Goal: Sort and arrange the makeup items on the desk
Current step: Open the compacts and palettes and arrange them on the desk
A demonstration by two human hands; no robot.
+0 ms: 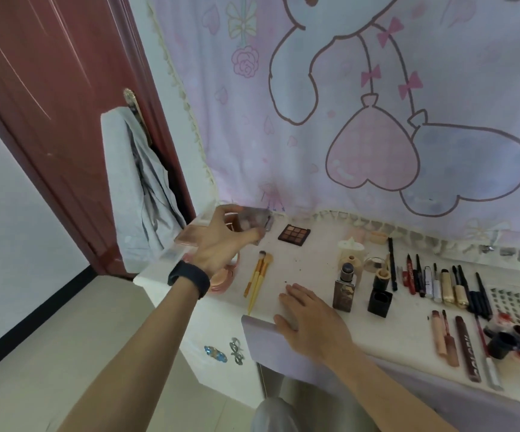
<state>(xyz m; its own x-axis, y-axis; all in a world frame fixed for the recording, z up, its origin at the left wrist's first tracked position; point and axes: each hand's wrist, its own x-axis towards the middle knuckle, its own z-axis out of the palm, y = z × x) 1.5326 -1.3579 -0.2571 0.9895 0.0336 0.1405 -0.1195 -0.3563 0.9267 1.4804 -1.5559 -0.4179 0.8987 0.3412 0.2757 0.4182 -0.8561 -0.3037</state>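
Palette (256, 220) pinched in left hand (221, 241), long axis left-right; right hand (311, 319) flat on desk (308, 260).

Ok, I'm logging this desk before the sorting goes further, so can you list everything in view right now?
desk: one, white, centre
clear palette: one, clear, held above back left
brown palette: one, brown, back of desk
brushes: two, yellow, left of centre
compact: one, peach, front left
bottle: one, brown, centre
box: one, black, right of bottle
pens: many, mostly black, row at right
wall cloth: one, lilac, behind desk
door: one, red-brown, left
grey cloth: one, grey, hanging on door
wristband: one, black, left wrist
left hand: one, holds clear palette
right hand: one, flat on desk front
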